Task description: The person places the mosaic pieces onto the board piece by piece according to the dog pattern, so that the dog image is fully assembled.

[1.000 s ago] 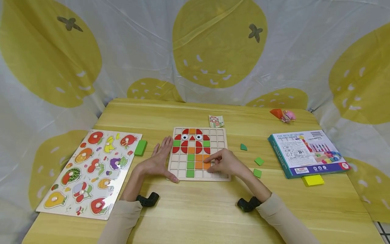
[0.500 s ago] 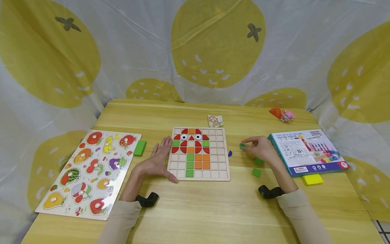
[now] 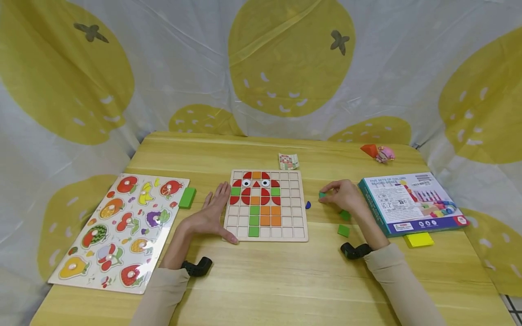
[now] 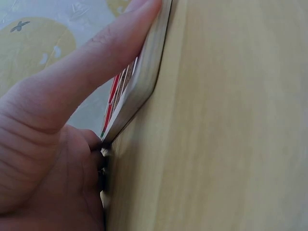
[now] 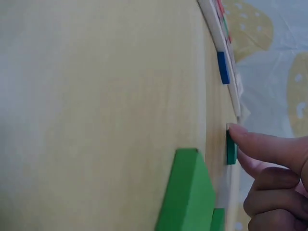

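Observation:
My left hand (image 3: 213,213) braces the square grid board (image 3: 290,232), fingers straight along its left side and thumb at the near edge. In the left wrist view the thumb (image 4: 91,67) lies against the board's rim. Red, orange and green tiles and two eye pieces form a figure on the grid. To the board's right, my right hand (image 3: 346,197) pinches a dark green quarter-circle piece (image 5: 231,147) between thumb and fingers. Beside the board lies a blue piece (image 3: 308,205). Green square tiles (image 3: 343,231) lie below the right hand, one partly hidden by it.
A fruit puzzle board (image 3: 118,235) lies at left, a green block (image 3: 187,198) at its edge. At right are a boxed bead set (image 3: 412,203) and a yellow block (image 3: 419,240). Behind stand a small picture card (image 3: 288,161), an orange piece (image 3: 369,150) and a pink figurine (image 3: 385,155).
My right hand has left the orange tiles on the board and moved right to the quarter-circle piece, which it now pinches. The blue piece has come into view. My left hand stays put.

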`<state>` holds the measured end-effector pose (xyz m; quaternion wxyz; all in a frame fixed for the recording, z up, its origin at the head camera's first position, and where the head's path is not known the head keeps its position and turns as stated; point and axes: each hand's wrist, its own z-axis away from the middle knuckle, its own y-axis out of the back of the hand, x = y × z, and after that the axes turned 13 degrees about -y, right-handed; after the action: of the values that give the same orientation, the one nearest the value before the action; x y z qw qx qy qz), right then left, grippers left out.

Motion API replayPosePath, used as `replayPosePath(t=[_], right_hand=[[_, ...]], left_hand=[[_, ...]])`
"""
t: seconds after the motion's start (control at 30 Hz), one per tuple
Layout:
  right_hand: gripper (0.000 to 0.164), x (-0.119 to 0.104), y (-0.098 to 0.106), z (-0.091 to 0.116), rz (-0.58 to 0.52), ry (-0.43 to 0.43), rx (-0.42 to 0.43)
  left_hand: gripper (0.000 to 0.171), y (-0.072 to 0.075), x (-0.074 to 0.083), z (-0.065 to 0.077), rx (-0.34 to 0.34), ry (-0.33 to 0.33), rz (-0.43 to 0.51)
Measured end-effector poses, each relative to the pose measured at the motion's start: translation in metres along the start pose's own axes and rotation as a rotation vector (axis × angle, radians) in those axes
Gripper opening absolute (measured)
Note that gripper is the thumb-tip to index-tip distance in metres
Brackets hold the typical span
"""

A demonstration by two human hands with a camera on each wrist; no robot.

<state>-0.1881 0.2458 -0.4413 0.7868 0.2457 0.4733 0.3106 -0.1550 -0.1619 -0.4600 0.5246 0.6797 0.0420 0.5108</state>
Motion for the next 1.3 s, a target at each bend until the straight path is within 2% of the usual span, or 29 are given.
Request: replayPosePath(t=[0.1, 0.2, 0.33, 0.43, 0.63, 1.17, 1.3], right_hand=[[0.025, -0.003, 0.000, 0.002, 0.038, 0.018, 0.012], [0.023, -0.010, -0.005, 0.009, -0.033, 0.064, -0.029], [0.021, -0.025, -0.026, 0.024, -0.143, 0.118, -0.149], [0.021, -0.037, -0.046, 0.033, -0.143, 0.134, -0.190], [0.020, -0.046, -0.070, 0.036, -0.111, 0.158, -0.124], [0.015, -0.049, -0.068, 0.029, -0.095, 0.192, -0.144], [0.016, -0.044, -0.059, 0.026, -0.087, 0.207, -0.152]], left_hand=[[0.152, 0.000, 0.000, -0.001, 0.002, -0.003, 0.006], [0.152, 0.000, 0.000, -0.001, 0.002, -0.002, 0.002], [0.152, 0.000, 0.000, -0.001, 0.000, 0.002, 0.001], [0.151, 0.000, 0.000, 0.000, 0.006, -0.003, 0.010], [0.151, 0.000, 0.001, 0.000, 0.005, -0.003, 0.016], [0.151, 0.001, 0.000, 0.000, 0.003, 0.005, 0.008], [0.152, 0.001, 0.001, -0.001, -0.004, 0.006, -0.004]])
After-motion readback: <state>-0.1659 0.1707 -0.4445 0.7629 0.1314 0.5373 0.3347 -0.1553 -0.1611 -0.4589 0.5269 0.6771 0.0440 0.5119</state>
